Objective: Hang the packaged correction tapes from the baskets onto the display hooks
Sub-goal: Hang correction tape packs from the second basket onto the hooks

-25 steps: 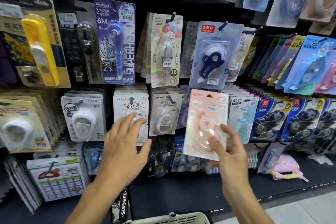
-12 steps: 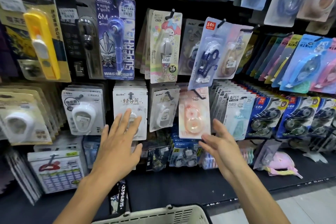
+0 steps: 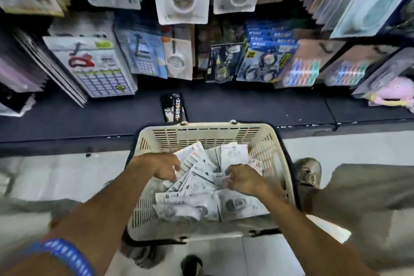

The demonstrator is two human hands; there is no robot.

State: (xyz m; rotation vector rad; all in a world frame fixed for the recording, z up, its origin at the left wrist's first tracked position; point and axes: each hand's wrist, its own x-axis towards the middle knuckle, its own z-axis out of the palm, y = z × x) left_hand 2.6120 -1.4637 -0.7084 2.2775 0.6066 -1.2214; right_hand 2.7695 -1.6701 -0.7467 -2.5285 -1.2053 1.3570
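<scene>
Reaching down from the display, where a pink pack now hangs, both hands, the left hand (image 3: 164,169) and the right hand (image 3: 243,179), curl their fingers into the packaged correction tapes (image 3: 201,177) inside the basket (image 3: 208,134) for the next pack.

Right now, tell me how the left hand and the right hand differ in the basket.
The left hand reaches in along the left side of the cream basket; the right hand sits nearer the middle. A blue wristband shows on the left arm; the right arm is bare. Both have curled fingers among the white packets; blur hides any grip.
</scene>
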